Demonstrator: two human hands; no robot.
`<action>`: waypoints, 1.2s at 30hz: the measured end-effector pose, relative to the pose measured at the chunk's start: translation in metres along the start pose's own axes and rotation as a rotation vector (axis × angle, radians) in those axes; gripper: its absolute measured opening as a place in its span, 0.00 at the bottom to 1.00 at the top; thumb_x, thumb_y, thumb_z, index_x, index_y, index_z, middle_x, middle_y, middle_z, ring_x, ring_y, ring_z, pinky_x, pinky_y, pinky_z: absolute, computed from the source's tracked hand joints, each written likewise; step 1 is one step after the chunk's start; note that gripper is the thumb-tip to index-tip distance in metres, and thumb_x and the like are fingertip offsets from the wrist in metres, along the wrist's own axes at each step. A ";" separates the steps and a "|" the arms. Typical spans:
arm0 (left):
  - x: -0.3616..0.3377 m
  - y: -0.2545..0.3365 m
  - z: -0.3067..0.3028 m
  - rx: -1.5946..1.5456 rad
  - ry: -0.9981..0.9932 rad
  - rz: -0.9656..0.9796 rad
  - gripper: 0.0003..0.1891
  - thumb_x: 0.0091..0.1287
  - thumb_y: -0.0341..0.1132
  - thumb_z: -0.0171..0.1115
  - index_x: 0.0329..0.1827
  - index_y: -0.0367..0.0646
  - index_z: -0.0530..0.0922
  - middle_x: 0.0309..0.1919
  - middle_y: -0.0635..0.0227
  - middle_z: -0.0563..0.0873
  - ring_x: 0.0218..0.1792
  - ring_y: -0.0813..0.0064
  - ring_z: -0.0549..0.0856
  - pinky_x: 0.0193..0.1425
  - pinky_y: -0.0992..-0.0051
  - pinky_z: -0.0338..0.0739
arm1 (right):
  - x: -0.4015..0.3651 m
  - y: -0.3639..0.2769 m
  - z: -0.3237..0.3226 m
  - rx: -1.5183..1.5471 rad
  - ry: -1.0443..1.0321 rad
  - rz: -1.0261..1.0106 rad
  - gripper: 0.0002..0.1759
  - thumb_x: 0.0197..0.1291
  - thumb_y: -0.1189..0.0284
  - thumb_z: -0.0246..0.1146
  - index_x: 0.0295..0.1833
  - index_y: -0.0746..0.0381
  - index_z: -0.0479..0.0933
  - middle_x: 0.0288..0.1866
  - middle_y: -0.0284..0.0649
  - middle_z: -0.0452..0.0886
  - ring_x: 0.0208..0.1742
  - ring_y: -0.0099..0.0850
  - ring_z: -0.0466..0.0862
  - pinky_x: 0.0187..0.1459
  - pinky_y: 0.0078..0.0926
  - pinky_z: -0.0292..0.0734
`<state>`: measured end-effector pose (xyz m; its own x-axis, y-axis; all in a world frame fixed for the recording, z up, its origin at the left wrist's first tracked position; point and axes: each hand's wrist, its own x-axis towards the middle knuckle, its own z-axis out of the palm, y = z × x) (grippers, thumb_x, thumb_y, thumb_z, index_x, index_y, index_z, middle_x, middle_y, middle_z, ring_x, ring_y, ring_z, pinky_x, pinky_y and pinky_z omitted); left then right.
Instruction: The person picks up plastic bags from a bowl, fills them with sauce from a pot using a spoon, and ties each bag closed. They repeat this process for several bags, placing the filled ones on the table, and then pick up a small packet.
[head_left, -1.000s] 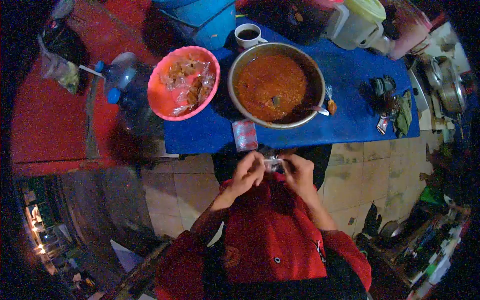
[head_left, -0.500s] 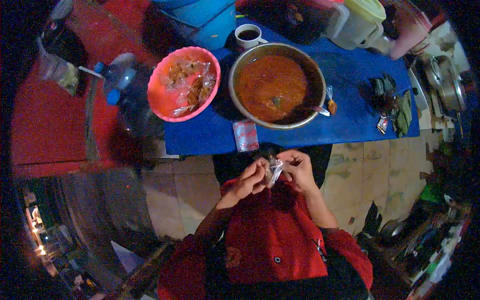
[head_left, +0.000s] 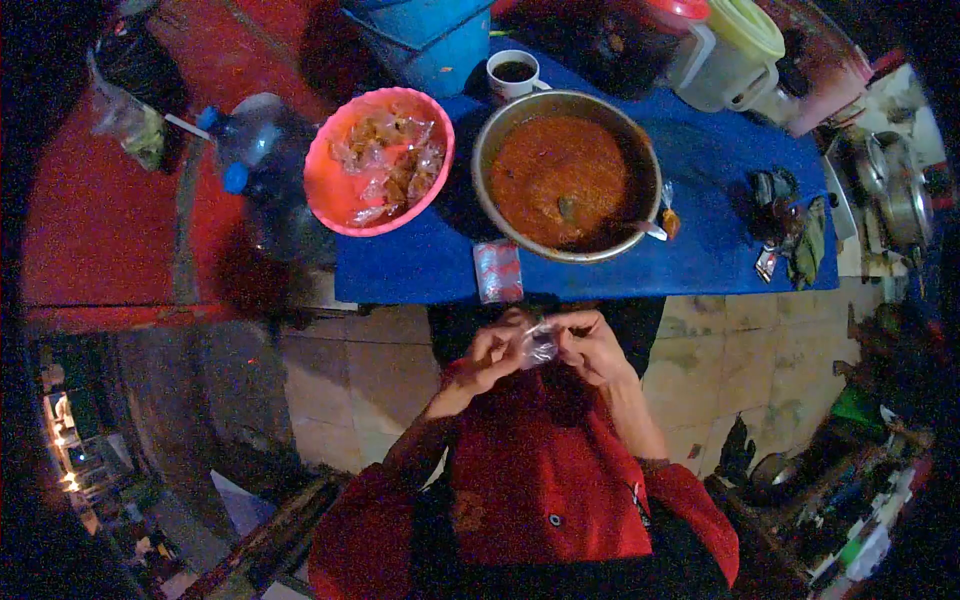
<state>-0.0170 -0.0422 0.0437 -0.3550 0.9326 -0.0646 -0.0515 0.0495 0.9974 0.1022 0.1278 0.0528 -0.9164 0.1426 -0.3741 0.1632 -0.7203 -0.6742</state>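
Observation:
A small clear plastic bag (head_left: pixel 540 345) is stretched between my two hands, close to my chest and below the table's front edge. My left hand (head_left: pixel 492 352) pinches one side of it, and my right hand (head_left: pixel 592 346) grips the other side. What the bag may hold is too blurred to make out. Just beyond my hands, a pack of plastic bags with red print (head_left: pixel 498 271) lies at the table edge. Behind that stands a large metal bowl (head_left: pixel 480 190) of reddish-brown sauce, with a spoon handle (head_left: pixel 651 230) leaning over its rim.
A pink basin (head_left: pixel 327 203) with filled plastic bags sits left on the blue table (head_left: pixel 410 270). Behind are a white cup (head_left: pixel 513 75) of dark liquid, a blue bucket (head_left: pixel 430 45) and a yellow-lidded container (head_left: pixel 735 60). One small tied bag (head_left: pixel 670 220) lies right of the bowl.
The bag has been spread wider between my hands. My view has shifted a little, so the things on the table appear slightly further right.

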 end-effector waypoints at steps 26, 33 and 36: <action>0.028 0.003 0.001 0.181 0.233 0.301 0.26 0.63 0.39 0.65 0.61 0.34 0.75 0.55 0.56 0.82 0.56 0.64 0.82 0.61 0.69 0.75 | 0.001 -0.019 0.025 -1.064 -0.189 -0.355 0.25 0.46 0.63 0.77 0.49 0.62 0.79 0.27 0.35 0.79 0.27 0.28 0.78 0.34 0.28 0.75; 0.028 -0.004 0.010 -0.713 0.487 0.059 0.17 0.65 0.29 0.63 0.56 0.36 0.76 0.48 0.57 0.83 0.47 0.63 0.85 0.47 0.70 0.83 | 0.013 -0.098 -0.027 -1.070 1.026 -0.774 0.15 0.56 0.69 0.68 0.46 0.67 0.78 0.37 0.38 0.82 0.36 0.28 0.79 0.41 0.28 0.75; 0.037 -0.005 0.009 -0.860 0.534 0.126 0.16 0.66 0.34 0.63 0.54 0.37 0.77 0.45 0.63 0.83 0.45 0.68 0.83 0.42 0.71 0.83 | 0.020 -0.120 -0.028 -1.195 0.948 -0.735 0.15 0.56 0.66 0.70 0.41 0.67 0.79 0.35 0.36 0.81 0.35 0.26 0.78 0.38 0.27 0.74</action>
<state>-0.0217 -0.0048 0.0371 -0.7637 0.6213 -0.1755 -0.5630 -0.5078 0.6521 0.0745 0.2361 0.1084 -0.4652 0.8359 0.2912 0.4050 0.4935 -0.7697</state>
